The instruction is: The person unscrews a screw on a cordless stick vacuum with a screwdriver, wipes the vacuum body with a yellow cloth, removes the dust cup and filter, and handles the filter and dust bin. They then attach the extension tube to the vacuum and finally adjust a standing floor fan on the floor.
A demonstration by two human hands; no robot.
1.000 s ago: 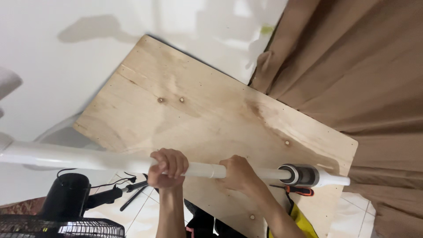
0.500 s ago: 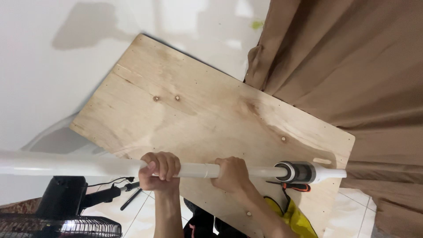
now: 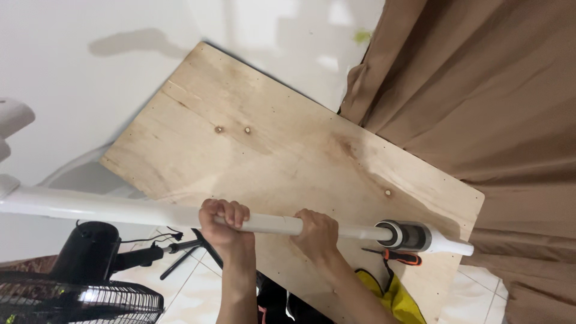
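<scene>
A white pole (image 3: 120,209) is gripped before a plywood board (image 3: 288,162) by the left hand (image 3: 223,221) and right hand (image 3: 316,231), fingers curled tightly around it; it has dropped slightly lower against the board.

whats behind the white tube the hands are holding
Behind the white tube gripped by both hands: a plywood board, with an orange-handled tool showing just below. The rest of the tool is hidden.

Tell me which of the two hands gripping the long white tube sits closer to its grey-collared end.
The right hand. It wraps the long white tube nearer the grey collar, by the brown curtain; the left hand grips farther back, toward the black fan.
</scene>
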